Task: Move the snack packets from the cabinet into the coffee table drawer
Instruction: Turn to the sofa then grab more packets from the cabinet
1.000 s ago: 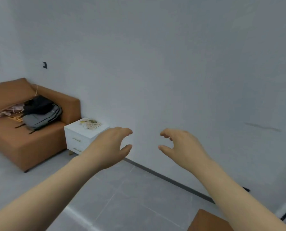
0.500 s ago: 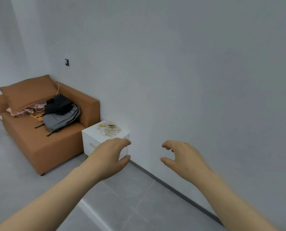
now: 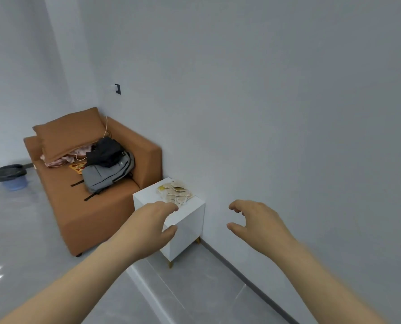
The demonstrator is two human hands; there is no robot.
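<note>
We see a brown sofa [image 3: 96,213] w/ a grey bag [image 3: 106,175], left of the white cabinet [image 3: 188,226]. The snack packets [image 3: 175,192] lie on top, just past our left hand [image 3: 148,230] fingers [image 3: 171,206]. Right hand [image 3: 258,226] is beside it. All fingers apart, loosely curled, holding nothing.

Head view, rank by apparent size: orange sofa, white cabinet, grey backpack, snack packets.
1. orange sofa
2. white cabinet, though it is nearer and partly behind the left hand
3. grey backpack
4. snack packets

Centre frame: white cabinet [image 3: 190,230], hemmed by the brown sofa [image 3: 96,206] just beside it at left and the grey wall [image 3: 288,113] at right. Above its top, where snack packets [image 3: 175,191] lie, open air; lower frame, bare floor [image 3: 195,295].
</note>
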